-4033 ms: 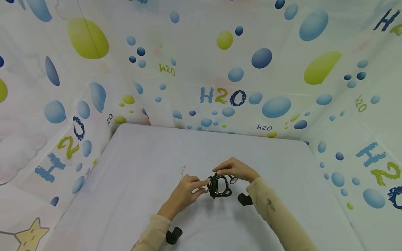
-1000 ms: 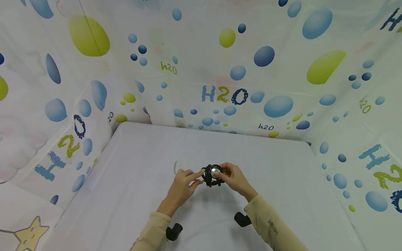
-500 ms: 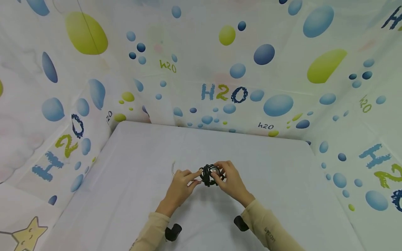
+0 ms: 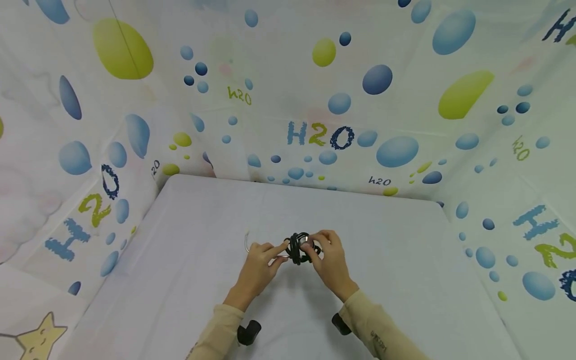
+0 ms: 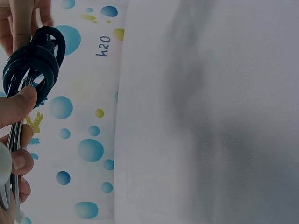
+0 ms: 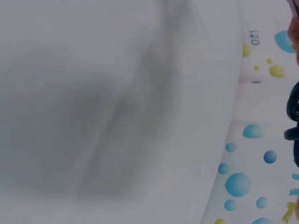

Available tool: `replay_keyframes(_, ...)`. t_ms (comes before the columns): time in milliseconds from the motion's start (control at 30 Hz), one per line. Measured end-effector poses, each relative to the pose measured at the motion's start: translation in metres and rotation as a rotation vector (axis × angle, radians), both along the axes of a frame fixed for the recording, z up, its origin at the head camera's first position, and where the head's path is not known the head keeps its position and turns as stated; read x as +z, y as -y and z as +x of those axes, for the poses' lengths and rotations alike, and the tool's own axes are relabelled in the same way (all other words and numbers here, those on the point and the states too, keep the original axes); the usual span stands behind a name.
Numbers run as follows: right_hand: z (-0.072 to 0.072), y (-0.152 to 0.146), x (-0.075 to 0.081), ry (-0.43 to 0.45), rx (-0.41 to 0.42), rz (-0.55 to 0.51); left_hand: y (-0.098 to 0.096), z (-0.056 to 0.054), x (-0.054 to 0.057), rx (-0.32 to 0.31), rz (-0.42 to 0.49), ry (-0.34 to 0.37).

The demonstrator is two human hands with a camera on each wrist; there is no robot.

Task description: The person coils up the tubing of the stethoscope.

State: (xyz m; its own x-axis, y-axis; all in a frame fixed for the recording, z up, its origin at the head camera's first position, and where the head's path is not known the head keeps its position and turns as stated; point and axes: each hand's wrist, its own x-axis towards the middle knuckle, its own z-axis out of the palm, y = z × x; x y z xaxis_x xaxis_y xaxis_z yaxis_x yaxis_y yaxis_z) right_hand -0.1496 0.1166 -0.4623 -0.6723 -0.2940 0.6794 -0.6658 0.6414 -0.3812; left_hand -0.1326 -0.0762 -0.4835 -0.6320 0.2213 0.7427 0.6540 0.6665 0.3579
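A stethoscope with its black tubing wound into a bundle is held above the table between both hands. My left hand grips its metal ear tubes, with the thumb against the tubing in the left wrist view. One bent ear tube sticks out beyond the left hand. The right hand pinches the round silver chest piece at the right side of the coil, its thumb on the near face. Only an edge of the black tubing shows in the right wrist view.
A white-covered table lies beneath the hands. Behind it hangs a printed cloth with blue and green spots. Black camera mounts sit by the beige sleeves.
The right hand has gone from touching the top of the tubing to pinching the chest piece, which is now against the coil. The bundle has moved slightly left and away from me.
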Motion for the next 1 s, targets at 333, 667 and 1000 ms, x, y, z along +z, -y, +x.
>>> replay_keyframes(333, -0.009, -0.013, 0.019, 0.700, 0.052, -0.059, 0.001, 0.005, -0.003, -0.033, -0.003, 0.030)
replay_keyframes(667, -0.018, -0.024, 0.018, 1.006, 0.029, -0.270, -0.006, 0.006, 0.001, -0.072, 0.011, 0.042)
replay_keyframes(1000, -0.008, -0.020, 0.018, 0.743, 0.011, -0.222, -0.007, 0.005, 0.004, -0.048, 0.016, 0.070)
